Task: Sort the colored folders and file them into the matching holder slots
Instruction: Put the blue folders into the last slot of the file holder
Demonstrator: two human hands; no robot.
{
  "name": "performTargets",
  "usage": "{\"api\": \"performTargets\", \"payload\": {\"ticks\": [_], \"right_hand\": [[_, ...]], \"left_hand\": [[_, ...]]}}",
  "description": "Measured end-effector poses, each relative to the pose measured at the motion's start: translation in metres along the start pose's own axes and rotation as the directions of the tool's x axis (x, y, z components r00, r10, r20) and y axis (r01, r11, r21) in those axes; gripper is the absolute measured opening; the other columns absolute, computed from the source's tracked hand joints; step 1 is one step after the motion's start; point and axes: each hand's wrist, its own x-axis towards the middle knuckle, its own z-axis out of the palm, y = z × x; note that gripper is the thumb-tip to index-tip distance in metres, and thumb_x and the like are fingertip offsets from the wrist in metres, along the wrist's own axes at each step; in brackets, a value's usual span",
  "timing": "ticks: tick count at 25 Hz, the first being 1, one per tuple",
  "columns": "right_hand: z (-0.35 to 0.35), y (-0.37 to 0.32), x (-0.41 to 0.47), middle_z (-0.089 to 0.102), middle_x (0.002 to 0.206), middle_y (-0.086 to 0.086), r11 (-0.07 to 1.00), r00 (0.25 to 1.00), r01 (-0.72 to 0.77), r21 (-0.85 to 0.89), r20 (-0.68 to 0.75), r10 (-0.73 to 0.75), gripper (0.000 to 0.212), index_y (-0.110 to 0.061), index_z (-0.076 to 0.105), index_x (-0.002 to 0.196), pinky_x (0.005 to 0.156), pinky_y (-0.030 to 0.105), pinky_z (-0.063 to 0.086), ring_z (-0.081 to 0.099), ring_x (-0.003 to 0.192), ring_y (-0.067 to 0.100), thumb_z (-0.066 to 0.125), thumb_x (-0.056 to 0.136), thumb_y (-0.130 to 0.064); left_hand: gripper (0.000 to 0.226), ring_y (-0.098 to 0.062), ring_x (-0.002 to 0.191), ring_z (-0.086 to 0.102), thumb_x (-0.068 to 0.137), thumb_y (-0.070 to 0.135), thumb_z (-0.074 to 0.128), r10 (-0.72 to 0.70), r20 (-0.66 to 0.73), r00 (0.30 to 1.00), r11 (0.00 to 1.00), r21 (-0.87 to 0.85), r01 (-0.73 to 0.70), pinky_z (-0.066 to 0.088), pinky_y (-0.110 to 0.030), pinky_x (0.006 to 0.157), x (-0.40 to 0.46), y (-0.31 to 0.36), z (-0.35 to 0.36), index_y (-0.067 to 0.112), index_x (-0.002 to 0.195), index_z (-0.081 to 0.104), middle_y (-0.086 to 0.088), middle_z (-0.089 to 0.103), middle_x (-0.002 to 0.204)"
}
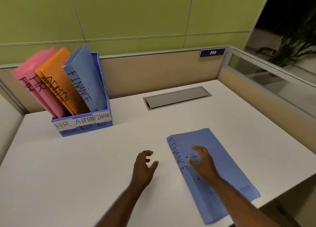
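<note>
Folders fill the blue holder (pixel 85 124) standing near the far left corner of my desk (pixel 85 166): two pink HR folders (pixel 34 83) lean in the slot labelled HR, orange ADMIN folders (pixel 58 79) in the middle slot labelled ADMIN, and a blue FINANCE folder (pixel 85 76) in the slot labelled FINANCE, all tilted toward the left. One more blue FINANCE folder (pixel 222 158) lies flat by the desk's right edge, running toward the near right corner, its lettered spine facing left. My right hand (pixel 202 163) is spread over that folder with fingers curled and apart, gripping nothing; I cannot tell whether the fingertips touch the cover. My left hand (pixel 144 165) hovers over bare desk just beside the folder's spine, fingers loose and open, holding nothing. A grey cable hatch (pixel 177 97) sits shut near the far edge, and a plate reading 250 (pixel 212 52) hangs on the partition behind it.
</note>
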Motion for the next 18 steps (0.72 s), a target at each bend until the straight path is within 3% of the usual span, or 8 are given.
{"api": "performTargets", "payload": {"ticks": [8,15,18], "right_hand": [[-0.074,0.086,-0.027,0.052,0.135,0.006,0.991,0.994,-0.106,-0.075,-0.021,0.105,0.056,-0.013,0.054,0.131,0.103,0.045,0.045,0.051,0.124,0.025,0.075,0.081,-0.021],[-0.108,0.136,-0.029,0.040,0.143,0.014,0.959,0.958,-0.284,-0.026,0.024,0.284,0.072,-0.008,0.037,0.142,0.104,0.037,0.042,0.044,0.129,0.029,0.074,0.082,-0.022],[-0.110,0.147,-0.030,0.041,0.141,0.015,0.944,0.942,-0.330,-0.010,0.064,0.330,0.079,-0.005,0.033,0.144,0.100,0.034,0.044,0.045,0.127,0.029,0.076,0.080,-0.023]], "left_hand": [[0.042,-0.014,0.103,0.056,0.083,0.023,0.073,-0.139,0.062,0.988,0.990,-0.002,0.139,0.043,-0.015,0.074,-0.044,0.029,0.093,0.022,0.121,0.054,0.006,0.051,0.122],[0.052,-0.019,0.115,0.049,0.084,0.023,0.072,-0.274,0.060,0.960,0.962,0.007,0.274,0.048,-0.034,0.092,-0.064,0.037,0.142,0.020,0.128,0.044,0.002,0.040,0.130],[0.048,-0.021,0.114,0.054,0.086,0.022,0.070,-0.339,0.060,0.939,0.933,-0.109,0.344,0.050,-0.035,0.088,-0.065,0.041,0.154,0.017,0.126,0.043,0.000,0.047,0.131]]}}
